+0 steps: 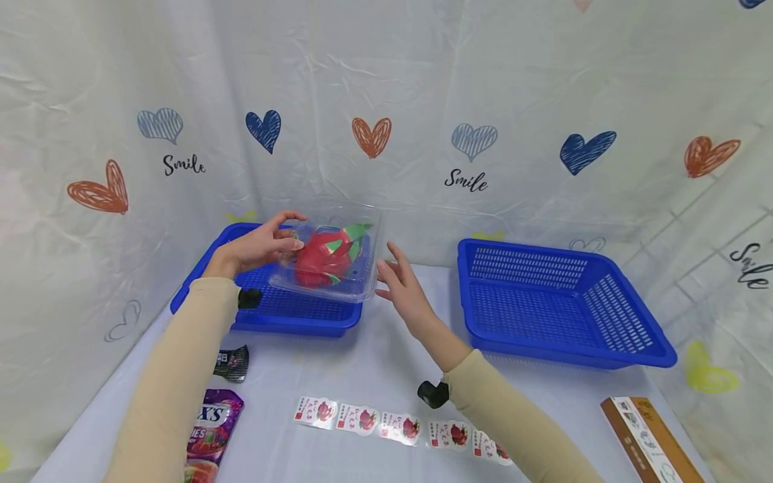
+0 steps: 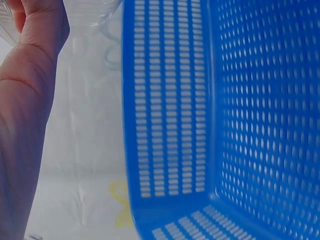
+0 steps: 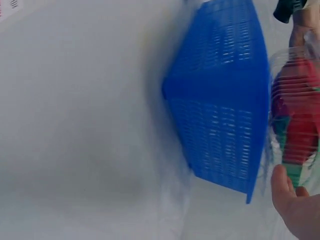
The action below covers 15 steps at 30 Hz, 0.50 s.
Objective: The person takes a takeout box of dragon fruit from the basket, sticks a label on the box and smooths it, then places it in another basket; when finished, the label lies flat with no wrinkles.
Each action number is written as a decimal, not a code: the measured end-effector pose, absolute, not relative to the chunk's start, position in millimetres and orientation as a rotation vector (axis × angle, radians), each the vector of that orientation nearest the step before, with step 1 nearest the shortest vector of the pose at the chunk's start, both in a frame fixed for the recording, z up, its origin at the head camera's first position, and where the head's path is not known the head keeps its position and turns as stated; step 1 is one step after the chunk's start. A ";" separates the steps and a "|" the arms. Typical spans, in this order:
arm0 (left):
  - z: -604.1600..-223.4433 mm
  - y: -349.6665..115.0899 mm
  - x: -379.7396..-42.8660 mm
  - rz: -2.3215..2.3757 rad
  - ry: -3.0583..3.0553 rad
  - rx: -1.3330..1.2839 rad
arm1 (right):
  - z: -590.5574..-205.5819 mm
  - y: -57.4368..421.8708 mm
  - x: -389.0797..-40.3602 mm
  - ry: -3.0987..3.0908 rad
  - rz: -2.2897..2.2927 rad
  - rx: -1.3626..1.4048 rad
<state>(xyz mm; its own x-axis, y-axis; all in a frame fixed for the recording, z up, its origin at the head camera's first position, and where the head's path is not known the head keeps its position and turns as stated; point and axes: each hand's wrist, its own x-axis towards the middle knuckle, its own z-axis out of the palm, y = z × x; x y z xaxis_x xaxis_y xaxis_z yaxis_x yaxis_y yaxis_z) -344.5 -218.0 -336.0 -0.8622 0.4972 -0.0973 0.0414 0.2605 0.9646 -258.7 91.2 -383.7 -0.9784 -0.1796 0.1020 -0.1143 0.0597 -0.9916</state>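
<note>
Over the left blue basket (image 1: 290, 323), my left hand (image 1: 260, 248) pinches the left edge of a clear plastic box (image 1: 356, 290). Inside the box lies a red dragon fruit (image 1: 320, 260) with green scale tips. My right hand (image 1: 407, 292) hovers just right of the box, fingers spread and apart from it in the head view. The right wrist view shows the fruit (image 3: 300, 135) through the box's ribbed wall, with the right thumb and fingers close below. In the left wrist view the left hand (image 2: 30, 90) shows at the edge, beside the basket (image 2: 170, 100).
A second blue basket (image 1: 525, 302) stands at the right. A strip of dragon fruit stickers (image 1: 365, 419) lies at the front. At left are a purple snack bag (image 1: 214, 429) and a small black packet (image 1: 234, 363). A brown-and-white box (image 1: 652, 443) sits at front right.
</note>
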 end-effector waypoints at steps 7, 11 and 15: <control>-332.1 -202.1 -346.4 1.600 2.128 0.540 | -371.8 92.7 -251.7 2.236 -2.050 -0.343; -331.0 -193.8 -346.7 1.599 2.109 0.557 | -369.9 99.7 -248.2 2.246 -2.092 -0.348; -329.1 -184.2 -344.2 1.583 2.106 0.578 | -368.0 109.8 -244.8 2.263 -2.094 -0.355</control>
